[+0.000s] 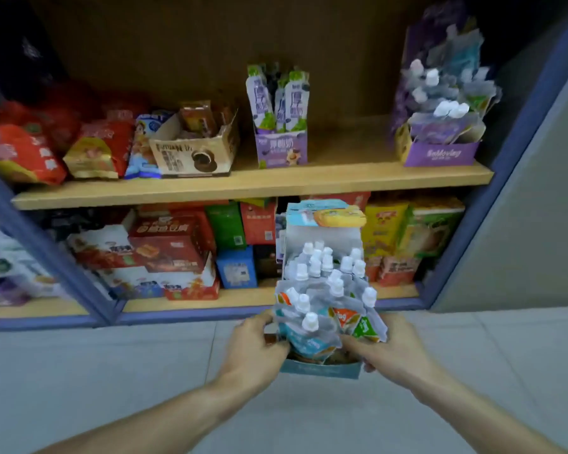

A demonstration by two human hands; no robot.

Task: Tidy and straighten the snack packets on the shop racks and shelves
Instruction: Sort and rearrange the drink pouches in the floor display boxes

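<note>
Pouch box (320,370): open card display carton, held clear of the floor in front of the lower shelf (243,298).
Left hand (254,347): fingers curled round the carton's left side.
Right hand (392,348): grasping its right side.
Spouted pouches (312,326): soft, slick film, loosely packed, leaning forward; likely to spill if tipped.
Handling: probably light, thin-walled; best gripped low by both sides.
Upper shelf (309,181): purple boxes, red packets.

A wooden upper shelf (253,185) ran across a recessed unit with a brown back panel (177,44). Blue frame posts (46,244) flanked the shelf; right of it stood a grey wall (522,224). Below it lay a pale grey tiled floor (112,371), evenly lit.
</note>
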